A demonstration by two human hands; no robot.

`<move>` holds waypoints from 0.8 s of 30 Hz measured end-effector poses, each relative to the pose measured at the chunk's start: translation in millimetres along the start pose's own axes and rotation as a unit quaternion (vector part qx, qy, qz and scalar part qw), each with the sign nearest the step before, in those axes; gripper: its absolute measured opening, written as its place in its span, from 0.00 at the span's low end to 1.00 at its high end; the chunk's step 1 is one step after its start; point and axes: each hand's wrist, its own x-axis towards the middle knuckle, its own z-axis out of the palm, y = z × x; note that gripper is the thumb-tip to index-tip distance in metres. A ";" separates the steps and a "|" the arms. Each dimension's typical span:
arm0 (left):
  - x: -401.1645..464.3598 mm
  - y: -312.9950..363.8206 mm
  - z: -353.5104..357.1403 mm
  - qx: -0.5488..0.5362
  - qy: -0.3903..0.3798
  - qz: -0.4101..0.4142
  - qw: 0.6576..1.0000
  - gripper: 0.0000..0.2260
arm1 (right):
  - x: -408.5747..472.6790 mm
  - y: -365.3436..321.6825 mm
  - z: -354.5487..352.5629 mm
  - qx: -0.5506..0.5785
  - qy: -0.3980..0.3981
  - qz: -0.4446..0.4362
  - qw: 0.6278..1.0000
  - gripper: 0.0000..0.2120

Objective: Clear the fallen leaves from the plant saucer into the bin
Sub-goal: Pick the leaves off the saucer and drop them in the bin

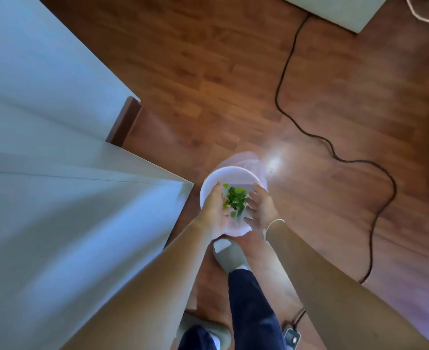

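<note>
A round white saucer point(229, 176) is held over the floor with a pile of green leaves point(235, 199) in its middle. My left hand point(213, 210) grips the saucer's left rim, thumb resting inside by the leaves. On the right rim my right hand point(261, 210) holds on, fingers reaching toward the leaves. Just beyond the saucer, partly hidden under it, stands a translucent pinkish bin point(250, 161) on the floor.
A white table point(57, 173) fills the left, its corner close to my left hand. A black cable point(334, 152) snakes across the wooden floor at the right. My feet in grey slippers point(229, 256) stand below the saucer. A small plug device point(292, 337) lies at the bottom.
</note>
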 end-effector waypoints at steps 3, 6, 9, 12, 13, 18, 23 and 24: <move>4.5 -1.0 -1.2 0.010 0.017 0.013 1.000 0.26 | -1.8 -4.4 1.4 -0.003 0.007 0.005 1.000 0.27; 3.0 -0.4 -0.6 0.041 0.025 0.032 0.998 0.24 | -1.5 -4.4 2.5 -0.009 0.001 -0.006 1.000 0.29; 5.1 1.4 -0.6 0.099 0.065 0.056 0.991 0.19 | -11.1 -7.3 3.8 -0.006 0.001 -0.022 1.000 0.26; 12.8 1.7 -1.4 0.198 0.087 0.093 0.972 0.22 | -19.2 -10.5 3.6 -0.012 -0.008 -0.025 1.000 0.25; 14.0 1.6 -2.2 0.219 0.088 0.105 0.966 0.23 | -21.5 -11.7 3.8 -0.011 -0.010 -0.025 1.000 0.25; 13.1 1.0 -9.8 0.270 0.099 0.141 0.947 0.24 | -24.9 -12.0 0.1 -0.010 -0.015 -0.020 1.000 0.24; 19.1 0.6 -14.3 0.248 0.101 0.128 0.955 0.24 | -24.2 -8.1 -5.4 -0.023 -0.013 -0.026 0.999 0.24; 18.3 0.4 -13.9 0.241 0.099 0.123 0.958 0.23 | -25.8 -7.9 -5.9 -0.024 -0.009 -0.028 0.999 0.24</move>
